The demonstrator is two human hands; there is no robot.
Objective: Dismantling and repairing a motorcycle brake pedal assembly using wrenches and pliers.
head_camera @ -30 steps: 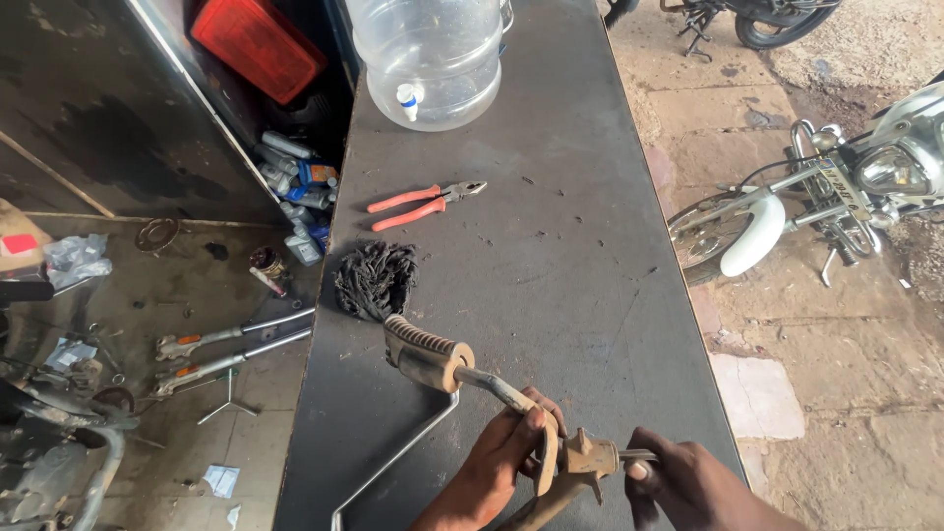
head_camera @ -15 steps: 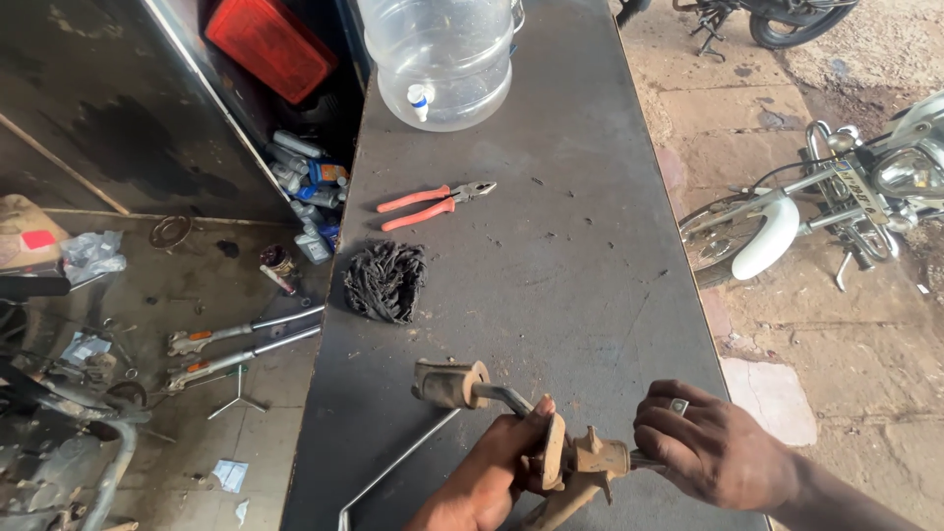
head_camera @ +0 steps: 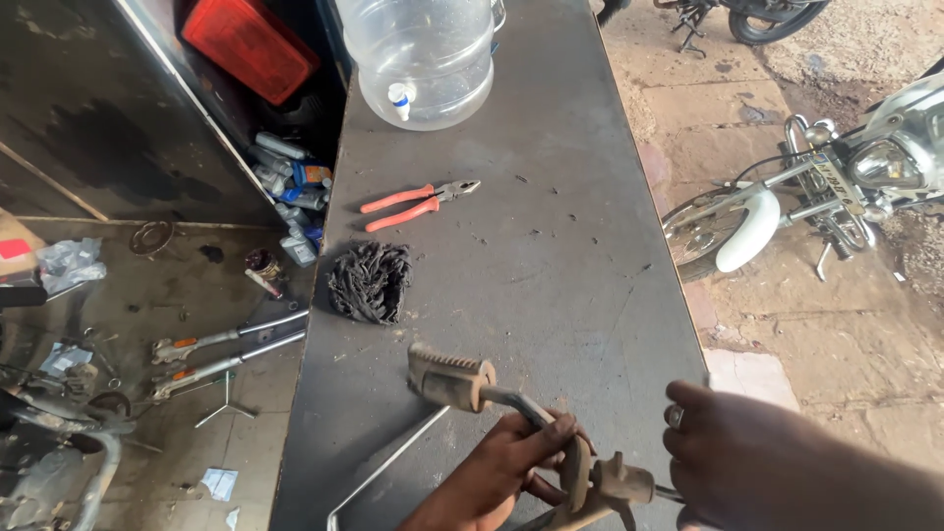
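- I'm at an open-front motorbike repair shop, roadside.
- Parked motorcycle (head_camera: 846,187) on the dirt beside my steel workbench (head_camera: 551,246).
- Pliers (head_camera: 418,204), greasy rag (head_camera: 370,281) on top; fork tubes (head_camera: 226,352), oil bottles (head_camera: 295,192) on the stained floor.

Bare forearms, no sleeves; ring on right hand (head_camera: 777,457) finger.

Workbench top (head_camera: 551,256): dark grey. Pliers (head_camera: 418,203): orange-red handles, steel jaws. Rag (head_camera: 370,281): black. Water jug (head_camera: 423,54): clear, with white tap. Foot-pedal lever (head_camera: 511,418): rusty brown, with ribbed rubber pad. Motorcycle mudguard (head_camera: 749,226): white. Crate (head_camera: 251,44): red
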